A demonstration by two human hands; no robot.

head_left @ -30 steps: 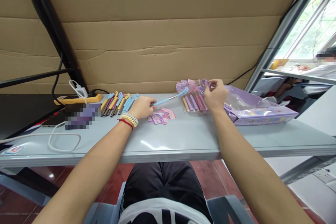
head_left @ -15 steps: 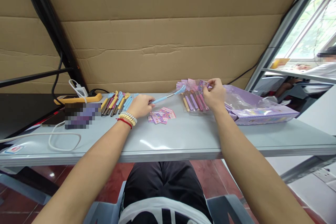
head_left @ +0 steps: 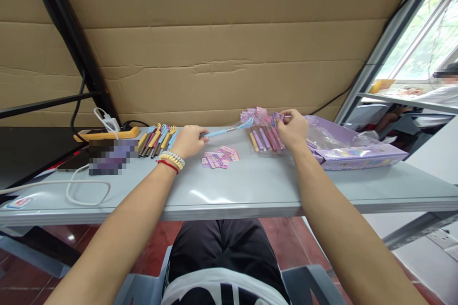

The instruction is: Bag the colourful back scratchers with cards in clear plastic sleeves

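My left hand [head_left: 191, 141] is closed round the handle end of a light blue back scratcher [head_left: 219, 132] with a metal rod. Its claw-shaped head [head_left: 246, 124] reaches over clear plastic bags [head_left: 266, 136] that contain purple, pink and orange handles. At the top right of these bags, my right hand [head_left: 293, 129] pinches a small purple printed card [head_left: 277, 118]. Between my hands, loose pink and purple cards [head_left: 219, 157] lie in a small pile. More back scratchers [head_left: 157, 140], in yellow, blue and dark pink, lie in a row left of my left hand.
An open purple box [head_left: 361, 157] with clear plastic inside stands to the right. A yellow-edged power strip [head_left: 132, 133], a white cable [head_left: 107, 195] and a blurred-out item [head_left: 112, 157] occupy the left. Cardboard [head_left: 222, 47] closes off the back; another person is at far right.
My left hand has shifted slightly left and away from me, drawing the back scratcher along. My right hand stays nearly in place with the card.
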